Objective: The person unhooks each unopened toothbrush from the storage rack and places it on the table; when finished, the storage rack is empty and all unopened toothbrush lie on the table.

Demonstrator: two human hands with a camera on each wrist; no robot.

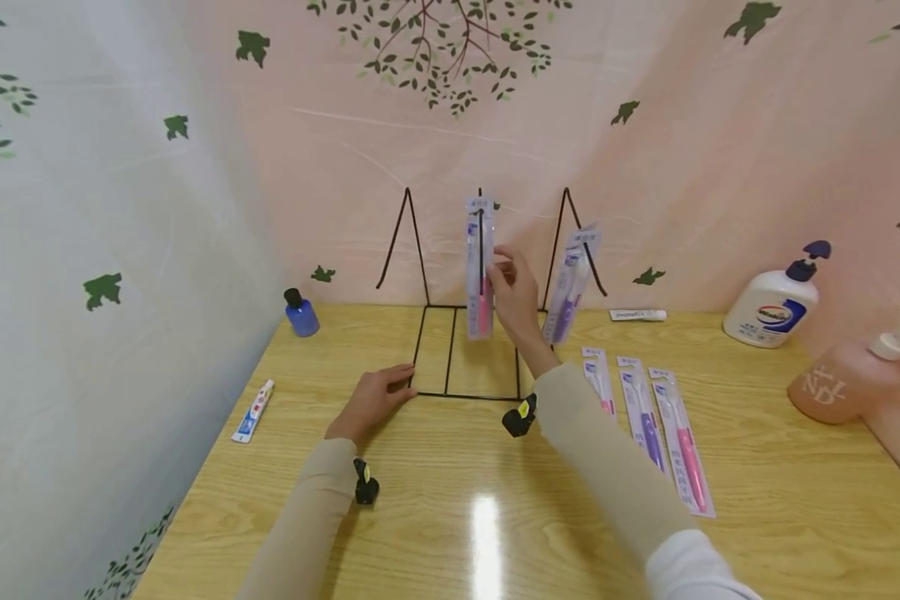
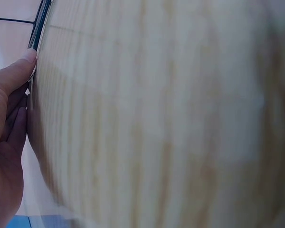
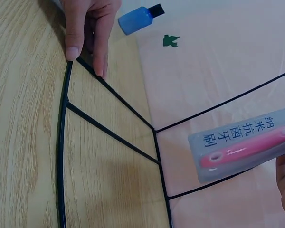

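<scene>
A black wire rack (image 1: 465, 396) with three tall bent hooks stands on the table. At its front left corner, my left hand (image 1: 375, 400) holds the wire between thumb and fingers. The right hand (image 1: 517, 296) pinches the right edge of a packaged pink toothbrush (image 1: 474, 283), which hangs upright at the middle hook, the hook's wire running down in front of it. Its pink handle end shows in the right wrist view. A packaged purple toothbrush (image 1: 567, 287) hangs tilted at the right hook. The left hook bears nothing.
Three packaged toothbrushes (image 1: 678, 437) lie to the right, one partly behind the right sleeve. A blue bottle (image 1: 302, 317) and a toothpaste tube (image 1: 253, 411) are at left. Another small tube (image 1: 637, 315), a white pump bottle (image 1: 768, 308) and an orange pump bottle (image 1: 843, 383) are at right.
</scene>
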